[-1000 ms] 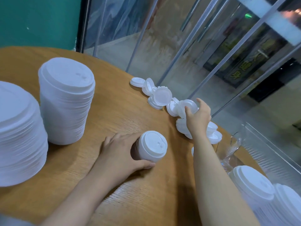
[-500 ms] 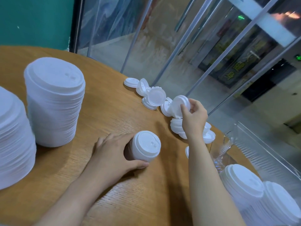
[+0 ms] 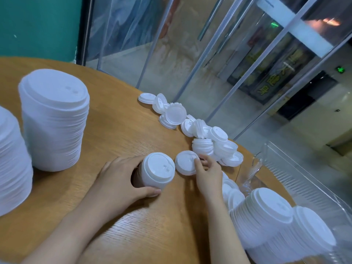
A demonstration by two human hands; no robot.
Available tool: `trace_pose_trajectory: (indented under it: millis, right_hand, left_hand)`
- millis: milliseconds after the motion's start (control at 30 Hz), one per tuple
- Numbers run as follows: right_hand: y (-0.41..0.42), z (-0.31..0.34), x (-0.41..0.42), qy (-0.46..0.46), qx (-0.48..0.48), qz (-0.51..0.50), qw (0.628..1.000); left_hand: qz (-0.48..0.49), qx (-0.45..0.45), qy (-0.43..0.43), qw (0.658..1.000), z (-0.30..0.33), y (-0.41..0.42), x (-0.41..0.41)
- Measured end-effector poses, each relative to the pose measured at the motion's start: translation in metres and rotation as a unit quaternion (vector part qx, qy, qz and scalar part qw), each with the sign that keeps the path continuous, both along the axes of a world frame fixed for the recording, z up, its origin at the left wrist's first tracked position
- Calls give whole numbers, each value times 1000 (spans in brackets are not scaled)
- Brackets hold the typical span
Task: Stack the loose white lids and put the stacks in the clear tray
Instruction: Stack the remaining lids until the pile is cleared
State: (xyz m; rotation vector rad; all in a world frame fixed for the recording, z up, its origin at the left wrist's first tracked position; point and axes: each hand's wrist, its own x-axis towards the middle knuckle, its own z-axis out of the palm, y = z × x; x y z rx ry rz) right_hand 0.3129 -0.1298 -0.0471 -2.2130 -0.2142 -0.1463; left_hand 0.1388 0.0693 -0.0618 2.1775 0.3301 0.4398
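Since the earlier frame, the right hand (image 3: pixel 208 171) has been coming down from the pile (image 3: pixel 192 124) with one lid (image 3: pixel 185 162) and is now pinching it just beside the short stack (image 3: pixel 158 171). The left hand (image 3: pixel 118 180) is curling round that stack on the table (image 3: pixel 114 130). Head view: two tall stacks (image 3: pixel 54 119) are standing at the left. The tray (image 3: pixel 308 189) is sitting at the right, with more stacks (image 3: pixel 270 216) in front of it.

Small stack (image 3: pixel 157 171) in left hand (image 3: pixel 118 180), single lid (image 3: pixel 185 162) just right of it under right hand (image 3: pixel 208 172), loose lids (image 3: pixel 190 121) beyond, tall stacks (image 3: pixel 54 119) far left, tray (image 3: pixel 308 189) w/ stacks right of right hand.
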Motion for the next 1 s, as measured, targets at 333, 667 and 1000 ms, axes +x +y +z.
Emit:
trace_pose_trajectory:
  millis: [333,667,1000]
  right_hand:
    - [-8,-16,-15,-13,-53,44,998]
    - [-6,-23,-16,-42,-84,49,994]
    - [13,47,-75,-58,79,234,967]
  left_hand:
    - [-5,-4,1,1000,-3,0,-2]
    - [3,6,33,999,-2,-3,-1]
    - [5,-2,49,999,4,-6,-4]
